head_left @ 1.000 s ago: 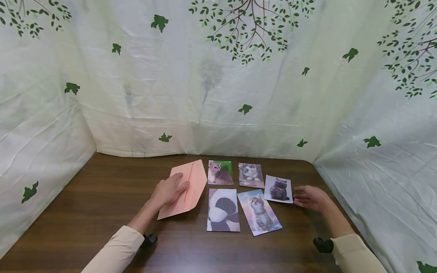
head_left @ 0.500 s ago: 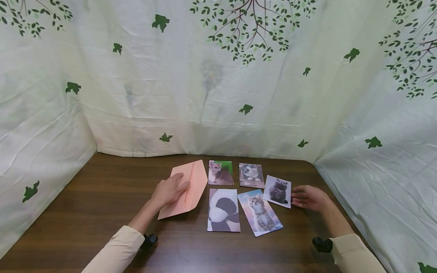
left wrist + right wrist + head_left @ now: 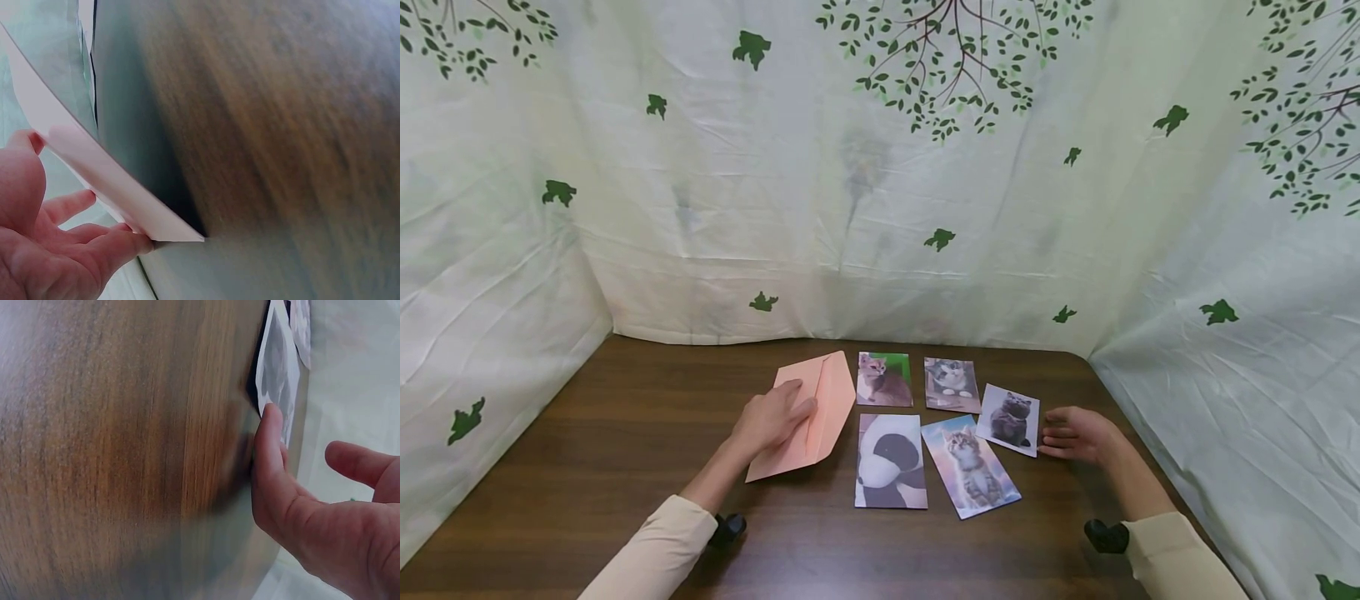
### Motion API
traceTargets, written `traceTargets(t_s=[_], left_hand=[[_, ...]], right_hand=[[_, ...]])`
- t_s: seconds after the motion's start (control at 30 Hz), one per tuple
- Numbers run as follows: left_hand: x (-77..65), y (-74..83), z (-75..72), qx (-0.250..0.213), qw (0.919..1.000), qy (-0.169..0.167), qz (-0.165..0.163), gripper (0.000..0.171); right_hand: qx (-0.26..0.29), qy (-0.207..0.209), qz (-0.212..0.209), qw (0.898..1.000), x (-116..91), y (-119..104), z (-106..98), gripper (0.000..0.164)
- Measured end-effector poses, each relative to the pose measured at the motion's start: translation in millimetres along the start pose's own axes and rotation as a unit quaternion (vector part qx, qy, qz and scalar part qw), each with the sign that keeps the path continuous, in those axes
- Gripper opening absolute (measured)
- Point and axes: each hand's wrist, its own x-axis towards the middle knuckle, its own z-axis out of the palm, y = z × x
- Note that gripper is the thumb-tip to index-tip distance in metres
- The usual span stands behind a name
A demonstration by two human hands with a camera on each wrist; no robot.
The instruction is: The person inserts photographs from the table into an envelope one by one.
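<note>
A pink envelope point(image 3: 831, 408) lies left of the cards in the head view, its right side tilted up over a shadow. My left hand point(image 3: 773, 422) rests on it, thumb and fingers spread against its face in the left wrist view. At the far right of the cards, a grey cat photo card point(image 3: 1009, 419) overlaps a tabby kitten card point(image 3: 972, 471) at its corner. The fingers of my right hand point(image 3: 1078, 435) lie straight at its right edge. In the right wrist view, a fingertip point(image 3: 270, 415) overlaps the card's end, with the thumb held apart.
A brown cat card point(image 3: 884, 379) and a grey-and-white kitten card point(image 3: 952, 385) form the back row. In front of them lies a black-and-white picture card point(image 3: 891, 462). White leaf-printed cloth point(image 3: 715, 208) surrounds the brown wooden table point(image 3: 587, 450) at the back and sides.
The grey cat card has shifted slightly left and turned clockwise, its corner now over the tabby kitten card. My right hand moved a little left with it. My left hand and the envelope stayed put.
</note>
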Motion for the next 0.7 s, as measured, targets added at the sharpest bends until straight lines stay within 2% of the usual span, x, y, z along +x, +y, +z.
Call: traceTargets(t_s=[0.5, 0.7], left_hand=[[2.7, -1.1, -0.5, -0.005, 1.0, -0.001, -0.007, 0.06], [2.6, -1.8, 1.2, -0.007, 0.9999, -0.005, -0.009, 0.06]], right_hand=[[-0.004, 0.0, 0.003, 1.0, -3.5, -2.6, 3.5, 0.051], [0.012, -0.005, 0.006, 1.0, -4.3, -2.4, 4.8, 0.052]])
